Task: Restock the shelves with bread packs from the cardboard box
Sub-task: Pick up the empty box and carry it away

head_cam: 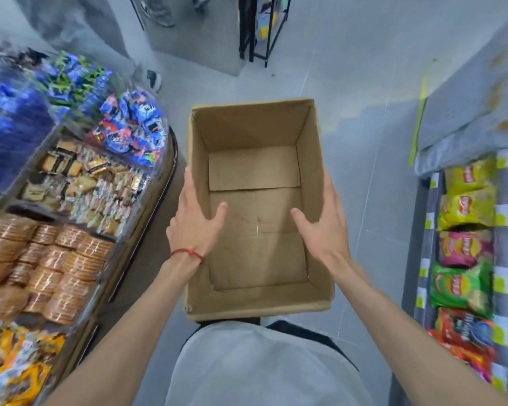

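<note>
Cardboard box (pixel 247 127) is empty, so restocking looks done to us; our left hand (pixel 192 227) and right hand (pixel 324 227) grip its side walls.

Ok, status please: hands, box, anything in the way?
Grip: left hand and right hand on cardboard box side walls. Box empty. Nothing blocking in view.
</note>
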### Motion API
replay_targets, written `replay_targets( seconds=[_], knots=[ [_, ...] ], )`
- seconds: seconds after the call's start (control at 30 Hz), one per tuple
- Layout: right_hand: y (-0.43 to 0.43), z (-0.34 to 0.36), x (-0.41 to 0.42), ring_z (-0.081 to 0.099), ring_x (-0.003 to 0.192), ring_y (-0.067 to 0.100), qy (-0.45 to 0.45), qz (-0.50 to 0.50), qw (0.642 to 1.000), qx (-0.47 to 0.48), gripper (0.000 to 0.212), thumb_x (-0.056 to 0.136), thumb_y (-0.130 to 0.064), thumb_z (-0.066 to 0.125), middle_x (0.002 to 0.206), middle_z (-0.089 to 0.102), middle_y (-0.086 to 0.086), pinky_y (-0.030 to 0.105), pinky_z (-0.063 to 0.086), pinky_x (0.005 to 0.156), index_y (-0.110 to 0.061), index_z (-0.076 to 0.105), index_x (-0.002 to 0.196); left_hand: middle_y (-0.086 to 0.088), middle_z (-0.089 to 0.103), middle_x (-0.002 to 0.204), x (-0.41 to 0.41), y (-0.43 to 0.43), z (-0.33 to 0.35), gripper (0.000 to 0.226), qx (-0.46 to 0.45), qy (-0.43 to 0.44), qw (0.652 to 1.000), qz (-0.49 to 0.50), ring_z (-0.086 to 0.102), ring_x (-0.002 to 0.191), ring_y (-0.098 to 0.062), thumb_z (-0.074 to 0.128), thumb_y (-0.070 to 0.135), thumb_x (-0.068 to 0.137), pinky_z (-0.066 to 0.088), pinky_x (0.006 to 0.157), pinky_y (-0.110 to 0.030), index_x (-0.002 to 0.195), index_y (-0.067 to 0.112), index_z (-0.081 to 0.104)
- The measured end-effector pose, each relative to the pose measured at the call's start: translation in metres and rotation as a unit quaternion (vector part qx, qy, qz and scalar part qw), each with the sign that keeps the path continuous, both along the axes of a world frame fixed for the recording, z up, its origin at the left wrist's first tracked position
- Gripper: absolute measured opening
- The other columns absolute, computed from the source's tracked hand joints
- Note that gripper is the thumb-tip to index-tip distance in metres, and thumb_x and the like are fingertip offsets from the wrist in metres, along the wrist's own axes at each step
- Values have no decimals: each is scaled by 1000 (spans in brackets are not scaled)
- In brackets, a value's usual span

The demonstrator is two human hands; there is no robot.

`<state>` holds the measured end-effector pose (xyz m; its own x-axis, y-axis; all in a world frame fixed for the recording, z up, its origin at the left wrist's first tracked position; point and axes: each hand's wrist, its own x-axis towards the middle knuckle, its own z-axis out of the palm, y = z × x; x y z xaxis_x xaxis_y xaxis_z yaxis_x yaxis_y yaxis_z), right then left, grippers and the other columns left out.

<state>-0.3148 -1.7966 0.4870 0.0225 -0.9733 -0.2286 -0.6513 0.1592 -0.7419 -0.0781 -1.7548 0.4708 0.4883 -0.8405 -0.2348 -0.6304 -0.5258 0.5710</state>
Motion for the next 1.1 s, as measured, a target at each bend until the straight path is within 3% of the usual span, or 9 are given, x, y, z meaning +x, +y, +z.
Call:
replay_targets(
  seconds=[0.13, 0.33, 0.6, 0.8, 0.9, 1.0, 1.1],
  knots=[
    [-81, 3, 5, 24, 154, 10, -8, 8, 1000, 2, 94, 94, -34, 68, 169, 20, -16, 24, 18, 115, -41, 5, 164, 0, 27, 163, 5, -80, 4, 96, 9, 2, 1000, 7, 49, 131, -44, 56, 57, 86, 38, 108, -56, 151, 51, -14],
    [-195, -12, 25, 26, 154, 14, -13, 35, 999, 26, 94, 94, -35, 68, 170, 20, -13, 33, 22, 120, -41, 4, 164, -2, 28, 162, 22, -180, -3, 95, 29, -13, 999, 32, 48, 134, -41, 56, 57, 88, 38, 108, -57, 153, 47, -13],
    [-376, -37, 60, 31, 150, 13, 1, 124, 991, 51, 95, 93, -34, 68, 168, 21, -14, 27, 25, 114, -43, 4, 164, -2, 30, 162, 44, -321, -27, 95, 43, -12, 992, 120, 47, 135, -37, 57, 56, 88, 40, 105, -57, 153, 46, -12],
    [-492, -53, 107, 33, 152, 21, 35, 208, 975, 62, 98, 92, -36, 68, 169, 20, -8, 47, 33, 122, -45, 0, 163, -2, 30, 162, 71, -401, -50, 96, 41, -1, 980, 196, 48, 135, -35, 59, 52, 89, 41, 103, -53, 154, 42, -10],
    [-545, -68, 144, 36, 148, 23, 58, 250, 964, 63, 99, 93, -35, 68, 168, 23, -5, 40, 32, 119, -44, -1, 163, -2, 29, 162, 95, -434, -66, 97, 55, 7, 971, 231, 51, 131, -39, 59, 50, 88, 42, 101, -53, 154, 43, -12],
    [-592, -88, 188, 44, 140, 24, 78, 290, 952, 60, 99, 92, -31, 69, 165, 28, -5, 28, 32, 105, -42, 1, 164, 1, 26, 163, 124, -461, -92, 100, 64, 26, 962, 263, 51, 130, -40, 60, 49, 87, 43, 100, -52, 153, 45, -14],
    [-632, -117, 233, 55, 128, 27, 86, 326, 940, 57, 101, 90, -28, 69, 165, 27, -9, 27, 36, 99, -46, 0, 162, 4, 23, 164, 156, -490, -126, 102, 68, 53, 953, 292, 47, 135, -36, 62, 46, 86, 40, 104, -53, 153, 44, -15]
  ],
)
